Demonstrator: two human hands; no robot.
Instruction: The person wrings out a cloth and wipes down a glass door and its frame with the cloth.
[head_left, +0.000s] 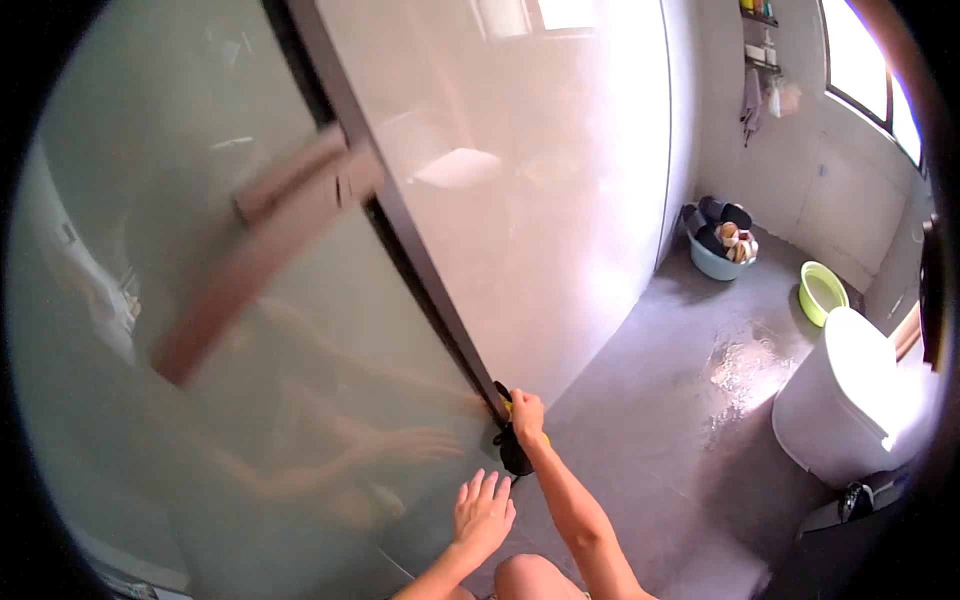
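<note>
My right hand (527,418) reaches down to the lower end of the door's edge, its fingers closed round a black-and-yellow object (514,455). Most of that object is behind the hand, so its kind is unclear; its dark part hangs near the floor. Close by, to the left and lower, my left hand (483,512) is open, fingers spread, holding nothing. The glass door (330,420) stands beside both hands and mirrors them. A long reddish-brown handle (260,260) is mounted higher on it.
A white toilet (830,400) stands at right on the grey floor (640,470), with a wet patch (740,375) nearby. Farther back are a blue basin (718,266) full of slippers and a green basin (822,295). A dark bin-like object (850,545) sits at lower right.
</note>
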